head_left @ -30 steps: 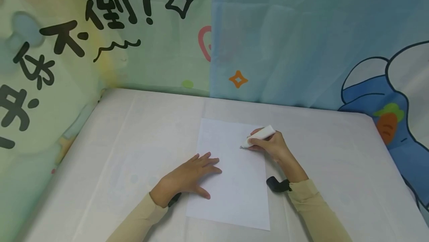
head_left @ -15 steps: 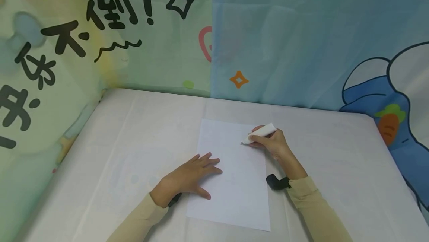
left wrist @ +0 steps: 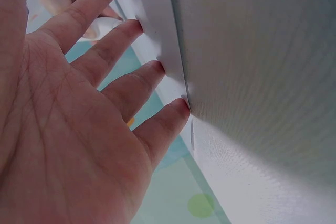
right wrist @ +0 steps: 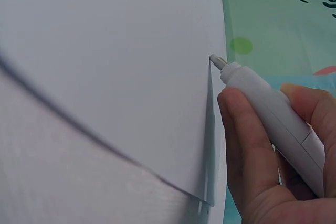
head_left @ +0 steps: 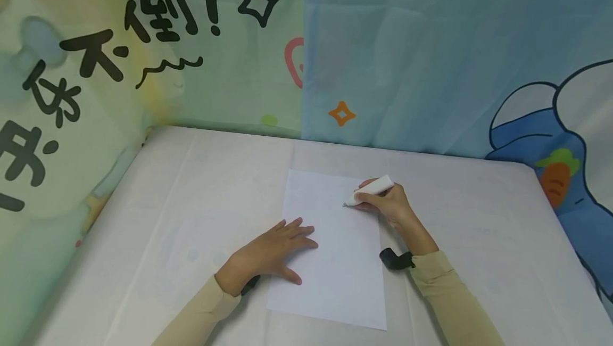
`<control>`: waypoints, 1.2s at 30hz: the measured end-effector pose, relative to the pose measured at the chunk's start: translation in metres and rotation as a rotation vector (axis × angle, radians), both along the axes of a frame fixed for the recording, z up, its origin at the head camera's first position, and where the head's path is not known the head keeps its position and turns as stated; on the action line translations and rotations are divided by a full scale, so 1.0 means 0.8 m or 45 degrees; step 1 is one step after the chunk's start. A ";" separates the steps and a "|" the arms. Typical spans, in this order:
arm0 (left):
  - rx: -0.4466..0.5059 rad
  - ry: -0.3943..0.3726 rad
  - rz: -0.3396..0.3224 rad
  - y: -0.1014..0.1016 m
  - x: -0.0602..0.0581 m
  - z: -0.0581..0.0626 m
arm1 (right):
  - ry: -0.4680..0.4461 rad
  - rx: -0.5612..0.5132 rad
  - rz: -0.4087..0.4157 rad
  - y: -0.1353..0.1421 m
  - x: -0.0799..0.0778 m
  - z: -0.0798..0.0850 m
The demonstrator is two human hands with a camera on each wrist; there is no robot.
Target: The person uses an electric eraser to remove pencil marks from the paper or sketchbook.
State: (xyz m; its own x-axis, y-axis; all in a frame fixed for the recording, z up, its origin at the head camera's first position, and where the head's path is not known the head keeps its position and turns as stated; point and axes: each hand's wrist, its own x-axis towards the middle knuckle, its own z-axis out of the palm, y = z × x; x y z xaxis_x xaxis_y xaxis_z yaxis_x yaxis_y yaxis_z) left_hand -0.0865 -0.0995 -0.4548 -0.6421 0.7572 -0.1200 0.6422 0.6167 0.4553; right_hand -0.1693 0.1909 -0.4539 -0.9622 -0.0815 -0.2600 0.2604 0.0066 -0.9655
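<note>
A white sheet of paper (head_left: 340, 277) lies on the table, and no marks show on it. My right hand (head_left: 390, 205) pinches a white, pen-shaped electric eraser (head_left: 375, 187) between thumb and fingers. It is held tilted, its tip down at the upper right part of the sheet. In the right wrist view the thick eraser body (right wrist: 275, 108) narrows to a metal collar and a small grey tip, right at the paper's surface. My left hand (head_left: 270, 250) rests on the sheet's left side with fingers spread. Its fingertips (left wrist: 155, 66) press near the paper's edge in the left wrist view.
A white cloth covers the table (head_left: 215, 175). Printed fabric backdrops (head_left: 407, 58) stand along its far and left edges, with a cartoon figure at the right. A black wrist camera mount (head_left: 396, 260) sticks out beside my right sleeve (head_left: 452, 298).
My right hand with the electric eraser has shifted slightly away from me, up the sheet, then almost held its place. The left hand and the paper have stayed put.
</note>
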 end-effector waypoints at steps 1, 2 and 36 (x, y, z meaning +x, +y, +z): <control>0.003 -0.001 -0.001 0.000 0.000 0.000 | 0.000 0.003 0.003 0.000 0.000 0.000; 0.003 0.000 -0.003 0.000 0.000 0.000 | 0.000 0.010 0.006 0.000 0.001 0.000; 0.016 0.011 -0.010 0.001 -0.001 0.001 | 0.021 0.138 0.145 0.005 0.029 0.002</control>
